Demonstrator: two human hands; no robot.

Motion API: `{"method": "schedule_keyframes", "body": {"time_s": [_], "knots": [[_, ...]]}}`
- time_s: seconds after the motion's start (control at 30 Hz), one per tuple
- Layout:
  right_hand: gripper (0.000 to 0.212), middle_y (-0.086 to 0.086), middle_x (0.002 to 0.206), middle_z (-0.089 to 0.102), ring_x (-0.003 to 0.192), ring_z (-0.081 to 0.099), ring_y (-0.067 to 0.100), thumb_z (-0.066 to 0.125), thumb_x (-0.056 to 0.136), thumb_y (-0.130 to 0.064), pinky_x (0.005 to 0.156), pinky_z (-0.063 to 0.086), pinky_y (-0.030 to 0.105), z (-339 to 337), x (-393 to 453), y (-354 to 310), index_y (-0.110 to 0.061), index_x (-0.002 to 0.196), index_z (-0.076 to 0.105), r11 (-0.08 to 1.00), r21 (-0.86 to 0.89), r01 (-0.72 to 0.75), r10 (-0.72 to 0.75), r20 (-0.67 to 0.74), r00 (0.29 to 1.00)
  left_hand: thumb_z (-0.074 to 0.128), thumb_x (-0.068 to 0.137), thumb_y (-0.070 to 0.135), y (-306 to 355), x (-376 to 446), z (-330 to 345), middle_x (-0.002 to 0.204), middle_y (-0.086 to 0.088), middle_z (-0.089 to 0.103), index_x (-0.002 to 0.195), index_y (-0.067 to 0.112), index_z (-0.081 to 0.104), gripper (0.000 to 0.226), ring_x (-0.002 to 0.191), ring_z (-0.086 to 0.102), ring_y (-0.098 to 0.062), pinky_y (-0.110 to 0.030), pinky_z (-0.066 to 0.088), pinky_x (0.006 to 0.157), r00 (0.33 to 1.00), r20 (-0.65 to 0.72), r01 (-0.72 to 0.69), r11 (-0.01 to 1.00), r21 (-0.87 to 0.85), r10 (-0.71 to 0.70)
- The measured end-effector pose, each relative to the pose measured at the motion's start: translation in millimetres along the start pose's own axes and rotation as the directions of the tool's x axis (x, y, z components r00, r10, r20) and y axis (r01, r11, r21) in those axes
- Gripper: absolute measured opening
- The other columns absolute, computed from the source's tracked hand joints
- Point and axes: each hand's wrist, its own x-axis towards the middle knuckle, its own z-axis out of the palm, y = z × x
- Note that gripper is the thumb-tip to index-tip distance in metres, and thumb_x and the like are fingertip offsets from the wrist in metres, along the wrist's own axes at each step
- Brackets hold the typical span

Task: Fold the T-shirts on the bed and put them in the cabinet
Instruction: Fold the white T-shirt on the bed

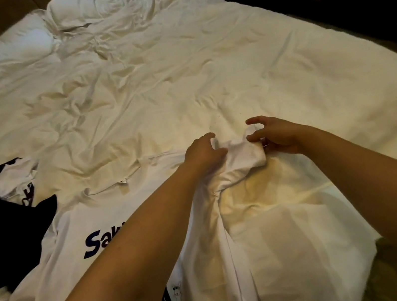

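From the head camera, a white T-shirt (114, 217) with dark blue lettering lies spread on the bed (179, 74), at its near edge. Most of its front faces up, and the right part is bunched into long folds running away from the camera. At the far end of those folds is the shirt's sleeve (241, 155), gathered into a small lump.

The left hand (204, 153) sits on the left side of that lump, with its fingers curled over the cloth and gripping it. The right hand (275, 137) is just right of the lump; its thumb and forefinger pinch the sleeve's edge while the other fingers curl loosely above it. Both forearms reach out over the shirt from the near edge of the frame.

To the left of the shirt lies a black garment (5, 230), touching its shoulder. Beyond that, a second white shirt (17, 178) with a dark print is crumpled on the sheet. Far past the shirt, at the head of the bed, are two white pillows (17, 46), and the sheet between is creased.
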Motion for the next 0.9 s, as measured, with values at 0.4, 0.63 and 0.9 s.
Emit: {"method": "schedule_keyframes", "body": {"time_s": [0.4,0.63,0.9], "knots": [[0.049,0.019,0.091,0.073,0.065,0.072,0.022,0.079,0.081,-0.039,0.057,0.057,0.026,1.8,-16.2,9.9,0.004,0.102,0.066,0.996,0.017,-0.083,0.084,-0.076,0.994,0.06,0.091,0.032,6.3,24.8,0.1,0.096,-0.003,0.069,0.086,0.021,0.064,0.013,0.087,0.062,-0.023,-0.033,0.048,0.074,0.981,-0.192,-0.006,0.993,-0.119,-0.017],[0.023,0.015,0.104,0.07,0.086,0.069,0.025,0.068,0.09,-0.011,0.082,0.059,0.034,3.6,-18.5,5.3,-0.003,0.112,0.065,0.985,-0.175,0.003,0.0,0.019,1.0,0.06,0.085,0.024,9.9,24.3,13.5,0.085,-0.002,0.07,0.082,0.02,0.067,0.008,0.082,0.066,-0.024,-0.035,0.054,0.073,0.991,-0.124,0.032,0.993,-0.116,-0.047],[0.022,0.013,0.06,0.065,0.05,0.064,0.024,0.066,0.093,-0.02,0.059,0.057,0.035,7.2,-19.4,17.9,0.001,0.092,0.059,0.884,-0.454,-0.11,0.04,-0.162,0.986,0.068,0.083,0.023,15.0,12.7,23.8,0.073,0.001,0.067,0.1,0.021,0.053,0.022,0.075,0.064,-0.021,-0.036,0.05,0.069,0.991,-0.13,-0.012,0.963,-0.269,-0.024]]}}
